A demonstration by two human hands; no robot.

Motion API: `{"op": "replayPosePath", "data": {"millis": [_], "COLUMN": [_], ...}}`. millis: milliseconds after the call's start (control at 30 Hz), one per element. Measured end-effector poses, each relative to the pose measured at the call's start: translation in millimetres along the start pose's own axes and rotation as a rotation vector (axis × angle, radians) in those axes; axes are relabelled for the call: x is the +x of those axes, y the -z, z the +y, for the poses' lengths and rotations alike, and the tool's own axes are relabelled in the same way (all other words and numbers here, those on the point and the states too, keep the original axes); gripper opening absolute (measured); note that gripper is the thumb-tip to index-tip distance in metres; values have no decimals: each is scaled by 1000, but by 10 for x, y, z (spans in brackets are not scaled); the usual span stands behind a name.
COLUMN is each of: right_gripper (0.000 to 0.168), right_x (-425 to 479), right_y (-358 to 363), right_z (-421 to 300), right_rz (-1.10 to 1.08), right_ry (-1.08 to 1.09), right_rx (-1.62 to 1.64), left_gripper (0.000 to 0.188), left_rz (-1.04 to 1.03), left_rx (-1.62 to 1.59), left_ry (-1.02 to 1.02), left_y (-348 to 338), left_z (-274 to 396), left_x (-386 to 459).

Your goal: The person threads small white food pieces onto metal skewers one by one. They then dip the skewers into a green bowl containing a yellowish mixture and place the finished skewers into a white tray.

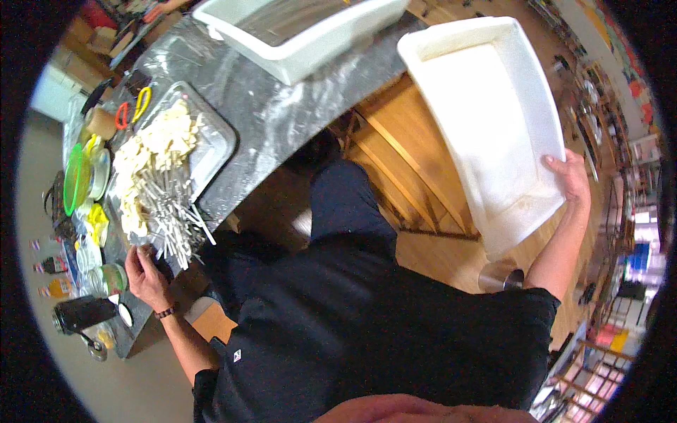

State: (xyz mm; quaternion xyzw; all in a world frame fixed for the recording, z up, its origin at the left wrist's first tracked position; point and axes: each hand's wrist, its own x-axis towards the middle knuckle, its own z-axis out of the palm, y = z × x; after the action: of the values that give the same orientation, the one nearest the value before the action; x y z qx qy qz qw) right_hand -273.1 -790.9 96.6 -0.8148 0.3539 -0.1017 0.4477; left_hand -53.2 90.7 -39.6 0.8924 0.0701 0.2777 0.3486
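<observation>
My right hand point(574, 177) grips the side wall of an empty white plastic tub point(481, 100), thumb over the rim. The tub is tilted, with its inside facing me, beside the table's edge. My left hand point(146, 277) is at the near end of a shallow tray point(214, 150), its thumb and fingers close together. Whether it holds the tray or something small cannot be made out. Heaped in the tray are cream-coloured flat pieces point(169, 132) and a pile of thin grey and white rods point(172, 211), some jutting past the edge.
A second pale tub point(312, 53) stands on the dark marbled table point(264, 127). Scissors with yellow and red handles point(140, 104), a green-rimmed bowl point(75, 180), a glass jar point(108, 279) and a black bottle point(84, 313) line the left side. A wooden stool point(418, 169) and metal bin point(500, 276) are below.
</observation>
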Motion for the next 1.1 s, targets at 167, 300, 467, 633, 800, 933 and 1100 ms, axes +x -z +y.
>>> {"op": "replayPosePath", "data": {"millis": [167, 300, 467, 633, 800, 933, 1100], "right_gripper": [41, 43, 53, 51, 49, 43, 36], "right_x": [607, 1243, 2048, 2674, 3185, 3117, 3268], "right_y": [-391, -902, -1590, -2102, -2647, -2994, -3156], "right_z": [-824, -1819, -2889, -3526, -3485, -3380, -3349], "right_rz": [-20, -114, -215, -323, -268, -267, -158], "right_ry": [183, 274, 413, 454, 472, 431, 469], "right_rx": [164, 211, 252, 357, 340, 240, -134], "left_gripper": [27, 27, 27, 26, 26, 26, 27], "left_rz": [67, 41, 58, 69, 53, 56, 41], "left_rx": [81, 36, 38, 75, 49, 37, 33], "left_ry": [-75, -40, 24, -5, 59, 44, 45], "left_y": [44, 15, 42, 13, -40, 33, 8], "left_z": [56, 14, 137, 167, 25, 73, 77], "left_x": [-69, -44, -53, -35, -36, -86, -52]}}
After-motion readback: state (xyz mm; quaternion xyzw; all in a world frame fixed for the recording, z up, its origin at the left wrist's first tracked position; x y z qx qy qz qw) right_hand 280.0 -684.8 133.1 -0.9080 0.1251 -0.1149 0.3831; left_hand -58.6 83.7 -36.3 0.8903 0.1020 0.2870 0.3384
